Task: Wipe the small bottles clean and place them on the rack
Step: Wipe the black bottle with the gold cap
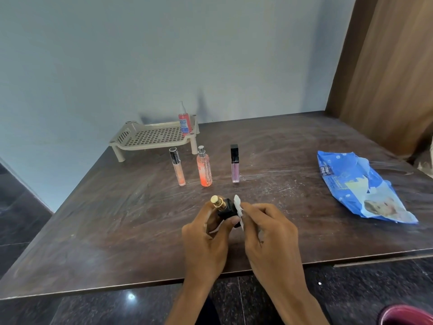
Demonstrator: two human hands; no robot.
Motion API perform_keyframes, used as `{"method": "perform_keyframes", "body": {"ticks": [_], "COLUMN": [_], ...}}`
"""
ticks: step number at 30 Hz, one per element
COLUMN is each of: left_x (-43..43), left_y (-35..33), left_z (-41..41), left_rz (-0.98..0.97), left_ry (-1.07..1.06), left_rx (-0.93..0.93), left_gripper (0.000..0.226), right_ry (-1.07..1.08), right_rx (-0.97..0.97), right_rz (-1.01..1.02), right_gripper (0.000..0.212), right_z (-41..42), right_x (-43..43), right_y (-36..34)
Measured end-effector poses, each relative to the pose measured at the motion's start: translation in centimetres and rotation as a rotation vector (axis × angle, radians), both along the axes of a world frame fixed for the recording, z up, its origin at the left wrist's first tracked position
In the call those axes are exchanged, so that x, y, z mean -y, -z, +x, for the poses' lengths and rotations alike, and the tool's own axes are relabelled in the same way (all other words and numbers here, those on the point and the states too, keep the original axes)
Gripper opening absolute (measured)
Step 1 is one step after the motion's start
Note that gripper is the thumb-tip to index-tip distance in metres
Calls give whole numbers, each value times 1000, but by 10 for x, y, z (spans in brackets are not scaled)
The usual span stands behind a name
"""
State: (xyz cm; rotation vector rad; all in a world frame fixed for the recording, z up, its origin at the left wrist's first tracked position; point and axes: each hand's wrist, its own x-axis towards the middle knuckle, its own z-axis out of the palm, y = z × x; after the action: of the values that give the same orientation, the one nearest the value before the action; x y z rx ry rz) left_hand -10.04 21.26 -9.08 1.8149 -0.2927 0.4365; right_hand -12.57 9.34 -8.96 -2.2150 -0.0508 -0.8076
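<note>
My left hand (206,238) holds a small black bottle (226,208) with a gold cap above the table's near middle. My right hand (269,233) presses a white wipe (239,208) against the bottle's side. Three small bottles stand in a row further back: a slim peach tube (178,168), an orange spray bottle (204,168) and a lilac tube (235,164) with a black cap. A beige perforated rack (150,137) stands at the back by the wall, with a red bottle (184,120) upright on its right end.
A blue pack of wipes (360,186) lies on the right of the dark wooden table (105,219). A wooden panel (386,66) rises at the back right. Dark polished floor shows below the table's front edge.
</note>
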Motion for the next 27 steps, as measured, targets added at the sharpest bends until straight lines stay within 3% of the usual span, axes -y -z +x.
{"method": "perform_keyframes", "body": {"ticks": [5,10,13,18,27], "left_x": [-3,-2,-3,-4,-4], "left_y": [3,2,3,6,5], "left_z": [-1,-1,0,2,2], "left_rz": [-130,-176,-186,-239,-231], "left_ry": [53,90,87,112,121], "left_rx": [-31,-75,-106,-140,-162], "left_gripper": [21,20,22,19,18], "right_ry": [-10,58,54,-19,-55], "right_rx": [-132,-53,-2,-27,-81], "right_rz": [43,294,344,321,62], "right_gripper": [19,22,19,18,23], "right_z": [7,0,-4,-11,0], "right_x": [10,13,12,7,6], "right_y": [15,6,2,0,-3]}}
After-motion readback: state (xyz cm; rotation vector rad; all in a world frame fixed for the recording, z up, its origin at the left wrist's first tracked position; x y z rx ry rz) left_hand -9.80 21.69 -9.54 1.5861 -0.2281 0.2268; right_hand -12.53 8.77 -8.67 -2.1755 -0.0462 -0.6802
